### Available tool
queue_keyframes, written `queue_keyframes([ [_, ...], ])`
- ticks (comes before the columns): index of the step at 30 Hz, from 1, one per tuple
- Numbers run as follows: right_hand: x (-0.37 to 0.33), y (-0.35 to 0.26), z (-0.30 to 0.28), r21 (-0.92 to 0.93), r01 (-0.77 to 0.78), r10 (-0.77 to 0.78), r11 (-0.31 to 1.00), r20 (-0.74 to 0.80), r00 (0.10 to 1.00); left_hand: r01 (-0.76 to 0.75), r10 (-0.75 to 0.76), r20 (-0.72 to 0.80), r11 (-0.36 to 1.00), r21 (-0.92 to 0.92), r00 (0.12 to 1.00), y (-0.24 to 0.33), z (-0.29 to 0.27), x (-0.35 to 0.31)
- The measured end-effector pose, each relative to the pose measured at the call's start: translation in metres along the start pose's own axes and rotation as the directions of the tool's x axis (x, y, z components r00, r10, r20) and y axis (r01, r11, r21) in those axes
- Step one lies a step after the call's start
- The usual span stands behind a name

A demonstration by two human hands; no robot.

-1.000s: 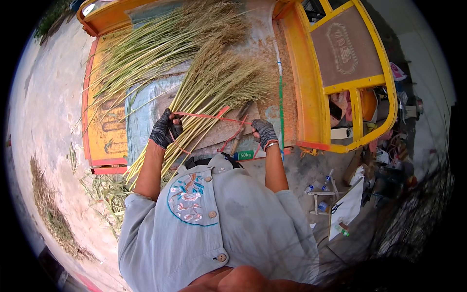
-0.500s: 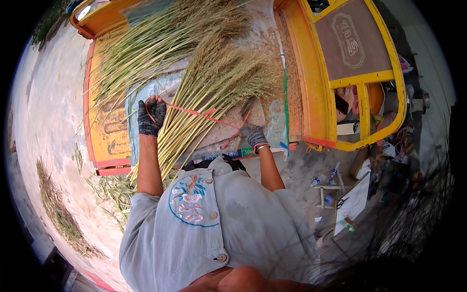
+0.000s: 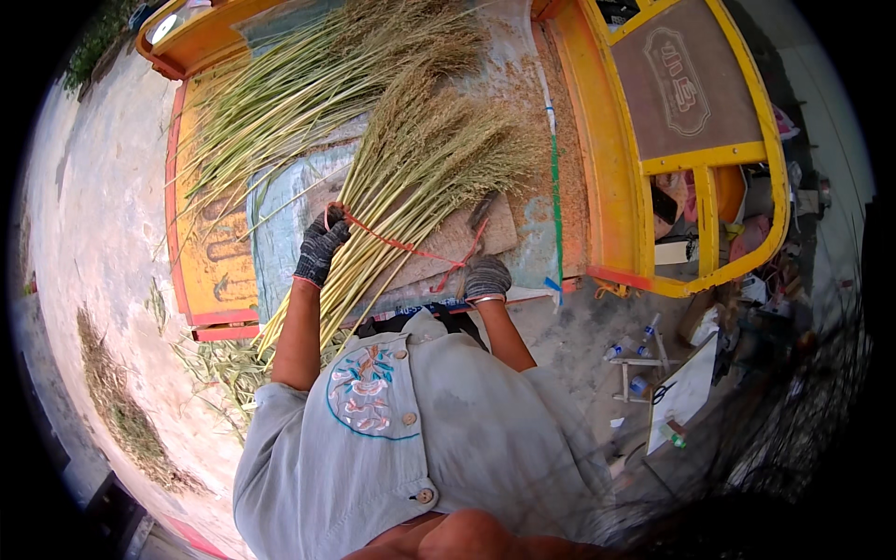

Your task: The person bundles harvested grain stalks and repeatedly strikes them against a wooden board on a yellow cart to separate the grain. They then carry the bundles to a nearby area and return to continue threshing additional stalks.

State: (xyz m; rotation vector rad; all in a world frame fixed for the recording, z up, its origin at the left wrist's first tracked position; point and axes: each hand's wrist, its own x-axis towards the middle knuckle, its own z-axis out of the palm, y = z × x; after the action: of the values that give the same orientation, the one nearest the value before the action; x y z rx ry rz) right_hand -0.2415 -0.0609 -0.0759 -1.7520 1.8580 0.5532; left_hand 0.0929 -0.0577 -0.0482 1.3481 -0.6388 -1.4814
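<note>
Yellow cargo bed (image 3: pixel 593 121): supporting a broomcorn-like stalk bundle (image 3: pixel 406 173) front-center, apparently for easy reach.
Gloved left hand (image 3: pixel 320 250): gripping a red ribbon (image 3: pixel 411 248) at the bundle's left edge, seemingly drawing it across.
Gloved right hand (image 3: pixel 487 278): curling near the ribbon; whether its grip is holding anything, cannot tell.

At the upper right of the frame, a yellow metal frame (image 3: pixel 705 156) surrounds a brown panel (image 3: pixel 691 89); through its lower opening show a dark flat object (image 3: pixel 664 205) and a white block (image 3: pixel 671 253). Toward the lower right, dark-handled scissors (image 3: pixel 662 393) lie on a tilted white board (image 3: pixel 689 397), beside a small pale stand (image 3: pixel 624 381) with plastic bottles (image 3: pixel 637 385) around it. Dry plant litter (image 3: pixel 131 420) stretches over pale concrete (image 3: pixel 103 224) at lower left; green foliage (image 3: pixel 93 42) fills the upper-left corner.
</note>
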Motion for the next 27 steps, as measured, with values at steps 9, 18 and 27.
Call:
queue_keyframes([
  [9, 0.064, -0.035, 0.031, 0.812, -0.52, 0.183, 0.265, 0.487, 0.854, -0.149, 0.03, 0.192, 0.751, 0.644, 0.981, -0.072, 0.069, 0.022],
  [18, 0.129, -0.037, 0.091, 0.618, -0.582, 0.114, 0.53, 0.627, 0.77, -0.272, -0.065, 0.268, -0.049, 0.961, 0.961, -0.11, 0.124, 0.038],
  [27, 0.125, -0.023, 0.1, 0.623, -0.092, -0.177, 0.777, 0.356, 0.918, -0.223, 0.164, 0.266, -0.241, 0.945, 0.95, -0.136, 0.124, 0.065],
])
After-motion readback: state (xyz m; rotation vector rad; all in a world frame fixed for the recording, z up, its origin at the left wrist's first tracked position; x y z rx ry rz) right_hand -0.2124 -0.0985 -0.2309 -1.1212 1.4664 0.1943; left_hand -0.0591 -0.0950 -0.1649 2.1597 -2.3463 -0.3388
